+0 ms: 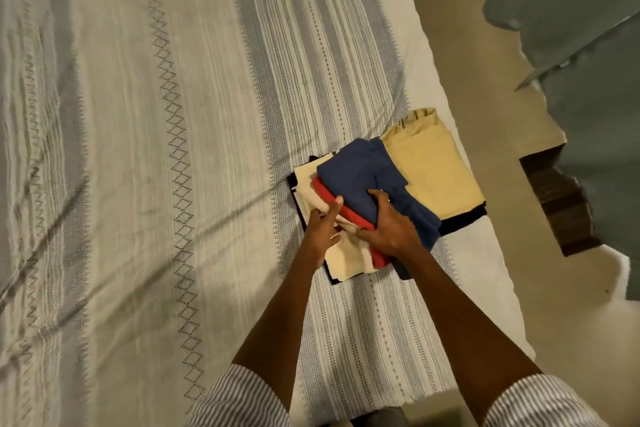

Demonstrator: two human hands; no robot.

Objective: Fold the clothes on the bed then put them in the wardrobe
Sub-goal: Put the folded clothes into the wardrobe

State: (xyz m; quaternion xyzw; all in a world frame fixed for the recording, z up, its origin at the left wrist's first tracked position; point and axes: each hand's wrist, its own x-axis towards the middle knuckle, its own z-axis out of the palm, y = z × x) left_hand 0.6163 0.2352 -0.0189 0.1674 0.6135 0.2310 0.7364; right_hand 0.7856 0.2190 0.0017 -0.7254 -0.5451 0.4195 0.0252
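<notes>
A stack of folded clothes lies near the bed's right edge: a blue garment (356, 173) on top, a red one (346, 213) under it, a cream one (346, 258) below, and a black one (462, 220) at the bottom. A folded tan garment (433, 166) lies on the stack's far right side. My left hand (323, 227) grips the stack's left edge, thumb against the red garment, fingers tucked into the cream layers. My right hand (388, 225) grips the near side, its fingers curled over the blue and red garments.
The bed (138, 149) has a striped grey and cream cover that stretches left and far. Beige floor (485, 87) runs along the bed's right edge. At the right stands a grey-green piece of furniture (571, 10) with a dark brown object (561, 198) beside it.
</notes>
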